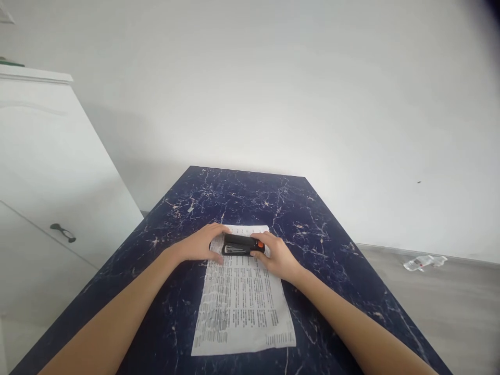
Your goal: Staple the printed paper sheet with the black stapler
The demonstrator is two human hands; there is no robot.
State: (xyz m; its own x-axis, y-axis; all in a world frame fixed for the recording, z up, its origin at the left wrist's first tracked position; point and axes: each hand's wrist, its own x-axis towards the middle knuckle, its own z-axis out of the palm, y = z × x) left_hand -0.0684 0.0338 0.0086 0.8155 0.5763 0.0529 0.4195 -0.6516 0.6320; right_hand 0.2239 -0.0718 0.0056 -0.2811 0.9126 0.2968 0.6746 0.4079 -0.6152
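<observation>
A black oblong object with an orange button (239, 240) lies crosswise over the upper part of a printed sheet of paper (253, 291). A recess with thin silvery pieces shows along its near side; its exact kind I cannot make out. At its left end is my left hand (201, 244), fingers on the far edge and thumb on the near side. My right hand (279, 256) grips the right end, fingers by the orange button and thumb on the front. Dense rows of text cover the sheet, which looks slightly creased.
The dark blue marble-patterned table (242, 198) reaches to a pale wall (273, 88). On the left stands a white cabinet (58, 156) with a dark handle (63, 233). A crumpled clear plastic item (424, 262) lies on the grey floor (441, 312) at the right.
</observation>
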